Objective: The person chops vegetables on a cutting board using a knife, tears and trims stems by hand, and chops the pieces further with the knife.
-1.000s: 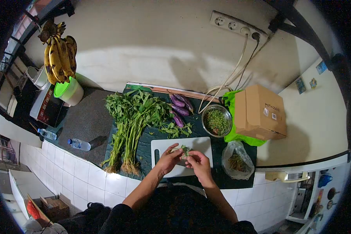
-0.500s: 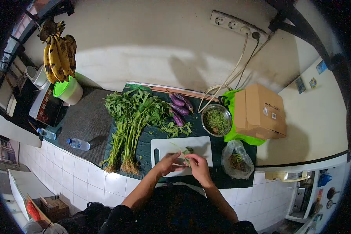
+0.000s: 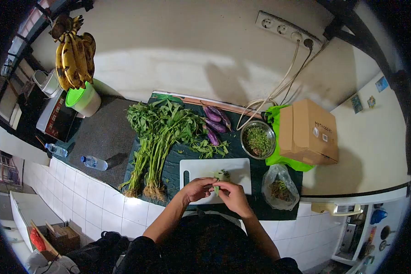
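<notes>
My left hand and my right hand meet above the white cutting board. Their fingers are closed in a pinch around a small leafy green sprig, mostly hidden by the fingers. Just beyond the fingertips, a small dark green bit shows against the board; whether it belongs to the sprig I cannot tell. Left of the board lie large bunches of leafy greens with roots towards me. Loose leaves lie behind the board, below several purple eggplants.
A metal bowl of small greens stands right of the board, with a plastic bag of stems nearer me. Behind are a cardboard box and cables. A water bottle lies left; bananas hang above a lidded tub.
My fingers have come closer together around the sprig, and the thin stem that stuck out above them no longer shows. The whole view has shifted slightly.
</notes>
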`<state>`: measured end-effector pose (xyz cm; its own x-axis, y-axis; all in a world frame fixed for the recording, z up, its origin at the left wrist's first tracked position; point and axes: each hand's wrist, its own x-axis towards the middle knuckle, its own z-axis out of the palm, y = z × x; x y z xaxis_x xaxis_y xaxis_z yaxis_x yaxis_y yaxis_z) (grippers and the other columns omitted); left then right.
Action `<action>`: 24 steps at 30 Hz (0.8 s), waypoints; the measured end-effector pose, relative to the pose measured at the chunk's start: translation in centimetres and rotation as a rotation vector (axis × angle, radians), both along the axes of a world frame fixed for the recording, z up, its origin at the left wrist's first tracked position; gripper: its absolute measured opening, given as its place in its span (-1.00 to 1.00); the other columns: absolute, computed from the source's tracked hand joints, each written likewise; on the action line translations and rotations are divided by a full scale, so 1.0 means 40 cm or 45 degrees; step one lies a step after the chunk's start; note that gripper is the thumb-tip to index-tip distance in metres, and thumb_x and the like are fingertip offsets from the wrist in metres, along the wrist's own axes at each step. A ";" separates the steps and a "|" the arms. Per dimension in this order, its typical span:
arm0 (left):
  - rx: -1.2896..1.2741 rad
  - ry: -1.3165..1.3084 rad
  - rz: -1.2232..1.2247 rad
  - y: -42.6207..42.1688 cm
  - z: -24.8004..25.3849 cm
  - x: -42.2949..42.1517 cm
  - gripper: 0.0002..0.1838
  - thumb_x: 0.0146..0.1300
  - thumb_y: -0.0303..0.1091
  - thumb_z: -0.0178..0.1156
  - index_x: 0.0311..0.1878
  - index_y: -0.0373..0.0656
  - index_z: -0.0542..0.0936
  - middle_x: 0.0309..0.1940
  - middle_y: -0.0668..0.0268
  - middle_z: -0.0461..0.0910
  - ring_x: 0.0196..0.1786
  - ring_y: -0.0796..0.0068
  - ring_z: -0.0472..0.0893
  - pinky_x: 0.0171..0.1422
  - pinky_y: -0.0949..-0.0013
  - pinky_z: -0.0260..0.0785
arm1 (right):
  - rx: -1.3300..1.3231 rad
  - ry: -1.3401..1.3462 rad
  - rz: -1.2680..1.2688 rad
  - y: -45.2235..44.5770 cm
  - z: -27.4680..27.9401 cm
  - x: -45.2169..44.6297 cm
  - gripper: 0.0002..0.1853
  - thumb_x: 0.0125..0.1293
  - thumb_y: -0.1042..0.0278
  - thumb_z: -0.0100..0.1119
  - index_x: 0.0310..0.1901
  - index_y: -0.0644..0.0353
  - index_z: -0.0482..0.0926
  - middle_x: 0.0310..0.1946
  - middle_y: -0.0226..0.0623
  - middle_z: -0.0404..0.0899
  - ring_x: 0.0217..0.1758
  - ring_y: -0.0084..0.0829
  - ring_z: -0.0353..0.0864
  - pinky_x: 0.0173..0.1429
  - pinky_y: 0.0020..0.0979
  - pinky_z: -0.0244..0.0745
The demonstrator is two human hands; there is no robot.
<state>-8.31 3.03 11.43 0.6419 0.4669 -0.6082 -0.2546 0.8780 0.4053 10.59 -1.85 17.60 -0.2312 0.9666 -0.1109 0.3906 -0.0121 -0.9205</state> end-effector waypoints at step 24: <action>0.602 0.363 0.341 -0.003 0.006 0.033 -0.78 0.23 -0.39 0.38 -0.10 -0.25 0.65 -0.33 0.40 0.63 -0.32 0.63 0.58 -0.20 0.49 0.46 | 0.459 -0.102 -0.075 0.015 -0.015 -0.007 -0.86 0.23 0.51 0.35 -0.17 0.28 0.68 -0.15 -0.28 0.57 -0.24 -0.43 0.64 -0.26 -0.44 0.56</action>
<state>-6.99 2.90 11.68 0.3075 0.8506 -0.4266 -0.2656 0.5072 0.8199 10.31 -1.26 17.01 -0.1784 0.9582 0.2236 0.4699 0.2826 -0.8363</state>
